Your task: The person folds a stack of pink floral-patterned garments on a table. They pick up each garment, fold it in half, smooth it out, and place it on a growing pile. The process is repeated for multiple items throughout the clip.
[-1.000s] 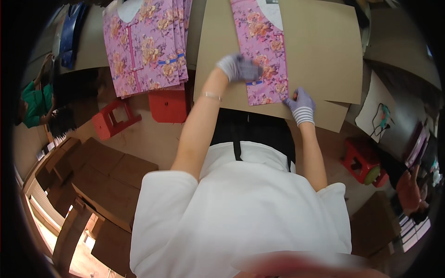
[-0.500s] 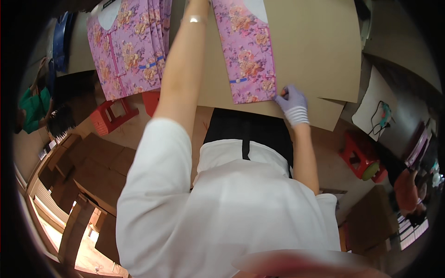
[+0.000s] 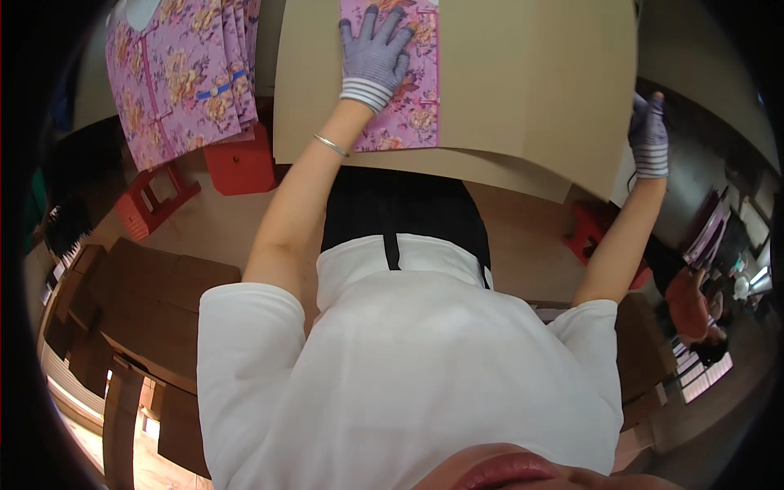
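Note:
My left hand (image 3: 374,61), in a grey-purple glove with a striped cuff, lies flat with fingers spread on a folded pink floral garment (image 3: 420,122). This garment rests on a large tan board (image 3: 523,90), its far end cut off by the top of the view. Just past the board's right edge is my right hand (image 3: 651,135), gloved alike, with its thumb up and fingers curled; what they hold, if anything, is hidden. A dark cord (image 3: 631,181) shows below that hand.
A stack of similar floral garments (image 3: 175,82) hangs over the table edge at left. Red stools (image 3: 237,159) stand beneath the table on both sides. Brown cartons (image 3: 163,286) lie behind me at left. At far right another person (image 3: 688,302) is beside more pink fabric.
My left hand has come back nearer and now presses on the garment. My right hand has left the garment's near corner and moved right, past the board's edge. The view has shifted rightward.

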The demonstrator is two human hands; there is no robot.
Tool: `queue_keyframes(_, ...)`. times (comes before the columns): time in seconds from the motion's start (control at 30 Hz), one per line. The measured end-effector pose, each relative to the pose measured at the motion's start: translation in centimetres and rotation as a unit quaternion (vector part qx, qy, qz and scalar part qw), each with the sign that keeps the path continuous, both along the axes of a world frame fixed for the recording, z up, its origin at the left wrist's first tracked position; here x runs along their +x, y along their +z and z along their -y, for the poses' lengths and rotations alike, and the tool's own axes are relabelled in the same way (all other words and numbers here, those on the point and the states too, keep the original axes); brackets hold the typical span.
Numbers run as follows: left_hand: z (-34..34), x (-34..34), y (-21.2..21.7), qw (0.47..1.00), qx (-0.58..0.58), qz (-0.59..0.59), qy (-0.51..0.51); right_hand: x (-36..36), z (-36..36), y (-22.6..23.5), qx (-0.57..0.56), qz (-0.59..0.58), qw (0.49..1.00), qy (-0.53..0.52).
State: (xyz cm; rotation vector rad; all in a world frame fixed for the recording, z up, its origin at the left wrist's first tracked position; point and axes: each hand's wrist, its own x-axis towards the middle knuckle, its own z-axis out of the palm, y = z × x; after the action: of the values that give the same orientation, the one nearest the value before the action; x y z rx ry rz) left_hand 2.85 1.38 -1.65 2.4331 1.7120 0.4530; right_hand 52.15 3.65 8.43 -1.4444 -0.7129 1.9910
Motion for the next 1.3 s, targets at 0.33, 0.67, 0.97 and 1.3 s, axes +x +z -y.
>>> queue_keyframes(0.33,-0.2,-0.9,0.2,0.998,0.019,0.04,-0.037,-27.1,2.2,-10.2,0.426,0.555,0.712,-0.058)
queue_keyframes(0.67,-0.3,-1.1,2.2,0.995,-0.081,-0.017,-0.062,-27.4,1.1,-11.1,0.455,0.666,0.583,0.105)
queue_keyframes(0.97,-0.8,-1.5,0.1,0.995,-0.016,0.028,-0.093,-28.5,-1.6,-11.2,0.437,0.702,0.552,0.109)
queue_keyframes(1.3,-0.8,-1.1,0.6,0.995,-0.055,0.011,-0.084,-29.9,-6.4,-11.1,0.469,0.709,0.516,0.107)
